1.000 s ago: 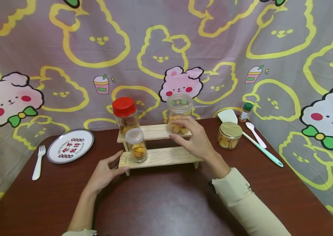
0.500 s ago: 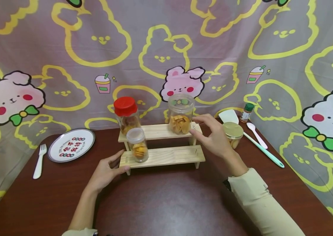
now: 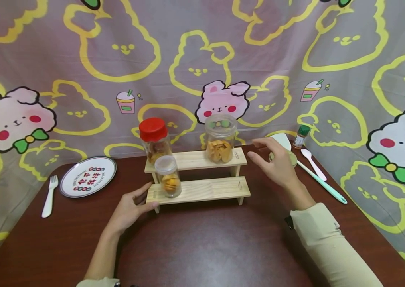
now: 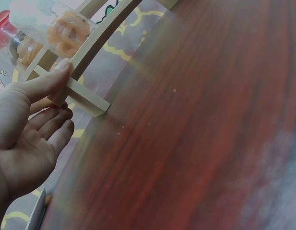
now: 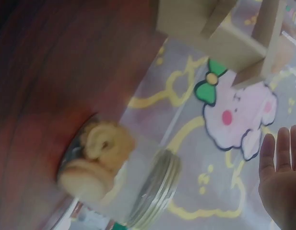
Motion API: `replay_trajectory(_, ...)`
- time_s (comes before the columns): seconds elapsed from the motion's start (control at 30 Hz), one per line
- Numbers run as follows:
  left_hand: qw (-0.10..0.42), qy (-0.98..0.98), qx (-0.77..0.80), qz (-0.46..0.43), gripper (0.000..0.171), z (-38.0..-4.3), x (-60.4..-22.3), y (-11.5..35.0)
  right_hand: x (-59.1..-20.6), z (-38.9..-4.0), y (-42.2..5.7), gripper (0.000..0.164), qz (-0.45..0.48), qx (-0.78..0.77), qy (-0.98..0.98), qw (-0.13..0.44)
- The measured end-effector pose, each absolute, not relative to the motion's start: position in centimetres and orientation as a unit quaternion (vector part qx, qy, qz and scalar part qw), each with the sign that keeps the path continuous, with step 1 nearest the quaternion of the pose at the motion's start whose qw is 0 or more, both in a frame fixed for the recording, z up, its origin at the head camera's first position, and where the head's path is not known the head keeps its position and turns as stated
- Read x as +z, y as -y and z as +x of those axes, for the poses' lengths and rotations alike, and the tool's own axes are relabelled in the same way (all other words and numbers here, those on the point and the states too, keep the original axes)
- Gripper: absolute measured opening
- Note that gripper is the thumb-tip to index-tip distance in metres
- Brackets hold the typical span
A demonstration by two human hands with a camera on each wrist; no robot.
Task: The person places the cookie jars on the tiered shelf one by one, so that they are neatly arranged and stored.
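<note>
A two-tier wooden rack [image 3: 202,190] stands on the table. My left hand [image 3: 130,209] holds the left end of its lower shelf, thumb on top and index finger below, plain in the left wrist view. On that shelf sits a small clear jar of cookies [image 3: 170,183]. The upper shelf carries a red-lidded jar [image 3: 153,141] at left and a larger clear-lidded cookie jar [image 3: 220,147] at right. My right hand [image 3: 277,165], holding nothing, hovers in front of a gold-lidded cookie jar [image 5: 102,148]; the head view shows that jar mostly hidden behind it.
At the left lie a white fork [image 3: 49,199] and a round printed plate [image 3: 89,177]. Beyond the right hand are a spatula [image 3: 328,189], a white spoon [image 3: 313,164] and a green-capped spice bottle [image 3: 300,137]. A patterned cloth [image 3: 195,52] hangs behind the table.
My right hand has moved right, away from the clear-lidded jar on the upper shelf, to the gold-lidded jar. The left hand has kept its hold on the rack.
</note>
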State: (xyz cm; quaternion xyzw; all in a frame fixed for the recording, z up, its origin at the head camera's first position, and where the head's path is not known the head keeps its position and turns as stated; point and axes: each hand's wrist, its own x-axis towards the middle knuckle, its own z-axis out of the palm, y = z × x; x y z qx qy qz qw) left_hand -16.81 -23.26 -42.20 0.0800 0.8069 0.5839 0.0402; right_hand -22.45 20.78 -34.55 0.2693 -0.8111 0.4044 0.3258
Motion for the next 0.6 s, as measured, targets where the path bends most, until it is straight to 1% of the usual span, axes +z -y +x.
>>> replay_trajectory(0.23, 0.046, -0.811, 0.578, 0.075, 0.081, -16.8, -42.2, 23.4, -35.2, -23.1, -22.8, 0.035, 0.232, 0.414, 0.821, 0.317)
replay_trajectory(0.4, 0.044, -0.806, 0.585, 0.078, 0.081, -16.8, -42.2, 23.4, -35.5, -23.4, -24.3, 0.034, 0.208, 0.389, 0.842, 0.312)
replay_trajectory(0.6, 0.044, -0.801, 0.592, 0.078, 0.081, -16.8, -42.3, 23.3, -35.8, -23.9, -26.0, 0.036, 0.168, 0.375, 0.867, 0.283)
